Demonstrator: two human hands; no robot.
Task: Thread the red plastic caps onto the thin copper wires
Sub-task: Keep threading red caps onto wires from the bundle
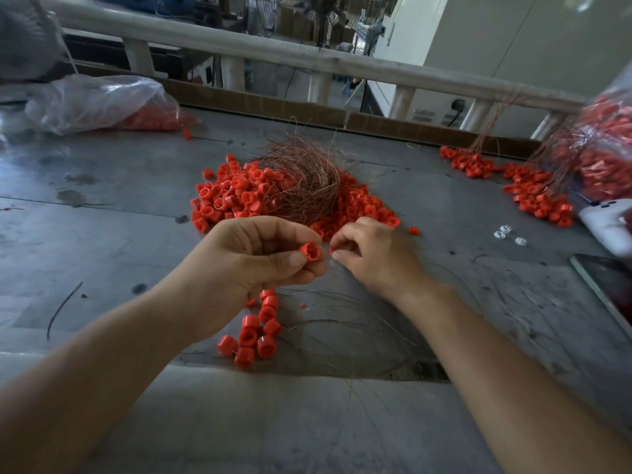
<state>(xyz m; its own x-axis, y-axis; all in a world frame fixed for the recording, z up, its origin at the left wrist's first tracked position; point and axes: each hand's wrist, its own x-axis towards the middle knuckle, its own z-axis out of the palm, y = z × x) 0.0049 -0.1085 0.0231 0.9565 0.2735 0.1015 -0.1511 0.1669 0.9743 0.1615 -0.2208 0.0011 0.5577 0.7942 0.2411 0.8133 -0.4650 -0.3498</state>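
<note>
While the left hand pinches 1 red cap between thumb and forefinger, its other fingers curl under into the palm. The cap's open mouth is turned toward the camera and slightly toward the right hand, so its short axis runs roughly toward the near edge of the tabletop.

The right hand sits just beside the cap, knuckles up and fingers curled, with thumb and forefinger tips pressed together. A red speck shows at those tips. Whether a wire is in that pinch is too fine to tell.

Both forearms come in from the near corners and meet over the middle of the tabletop.

Under the left hand a cluster of caps trails toward the near edge, with loose thin wires lying just beside it. Behind the hands, mid-tabletop, lies a pile of caps with a tangled copper bundle on top.

More caps with wires lie toward the far right corner. 1 plastic bag rests at the far left corner, and a phone lies at the right edge.
</note>
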